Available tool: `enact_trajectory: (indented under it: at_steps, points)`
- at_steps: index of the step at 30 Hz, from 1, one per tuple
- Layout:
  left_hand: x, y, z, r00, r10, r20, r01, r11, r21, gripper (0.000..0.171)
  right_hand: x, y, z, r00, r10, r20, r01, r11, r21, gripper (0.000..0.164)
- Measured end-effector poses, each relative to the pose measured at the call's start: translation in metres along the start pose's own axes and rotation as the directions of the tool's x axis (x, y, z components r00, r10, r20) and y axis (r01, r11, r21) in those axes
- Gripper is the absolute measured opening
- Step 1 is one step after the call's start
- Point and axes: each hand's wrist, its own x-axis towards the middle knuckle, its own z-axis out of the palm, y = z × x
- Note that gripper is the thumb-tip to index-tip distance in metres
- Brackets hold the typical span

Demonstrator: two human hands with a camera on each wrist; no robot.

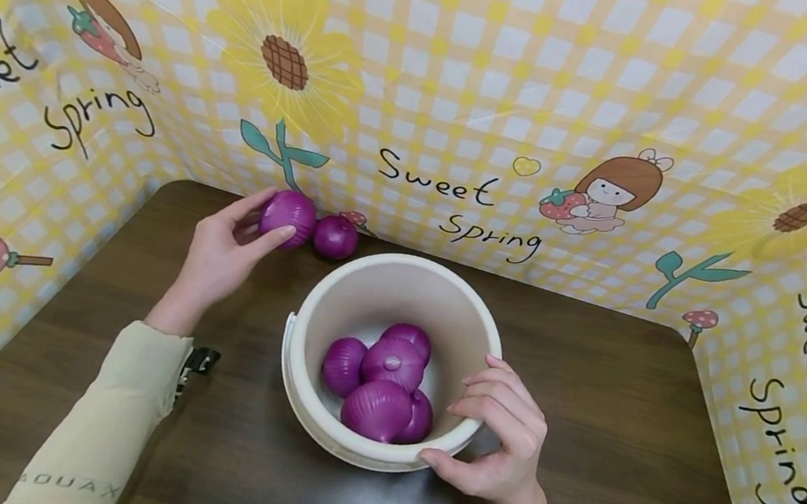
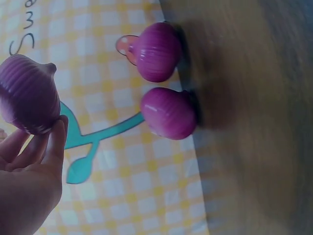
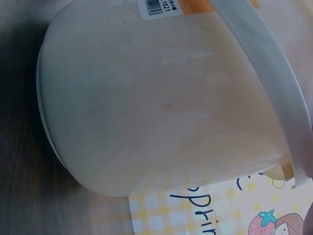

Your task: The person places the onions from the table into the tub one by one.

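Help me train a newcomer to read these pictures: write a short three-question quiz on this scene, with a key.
1. Which hand holds an onion clear of the bucket?
2. True or false: the right hand holds the bucket by its rim.
3. In the head view, how many onions show inside the bucket?
A) Three
B) Five
C) Eight

Key:
1. The left hand.
2. True; its thumb and fingers are at the rim.
3. B.
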Motion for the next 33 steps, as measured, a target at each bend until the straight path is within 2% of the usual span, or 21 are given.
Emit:
enact_trajectory:
  at_steps: [10,18,27,33]
  points:
    - [-0.007,0.019,0.004,0.999,0.044,0.008,-0.044,0.999,0.021,0.061,-0.002,-0.001,-0.001,1.0,0.011,0.006,-0.011,1.0,0.002,0.046]
    - [-0.014,0.033,0.007,0.994,0.11,0.026,-0.11,0.994,-0.013,0.059,-0.004,-0.001,-0.001,1.0,0.017,0.005,-0.017,1.0,0.007,0.046]
    - [-0.019,0.051,0.01,0.982,0.182,0.044,-0.183,0.983,0.01,0.063,-0.003,0.0,-0.001,1.0,0.024,0.007,-0.024,1.0,0.008,0.046]
    - [-0.022,0.065,0.011,0.966,0.251,0.058,-0.253,0.967,0.03,0.068,-0.002,0.001,-0.001,1.0,0.023,0.005,-0.023,1.0,0.004,0.047]
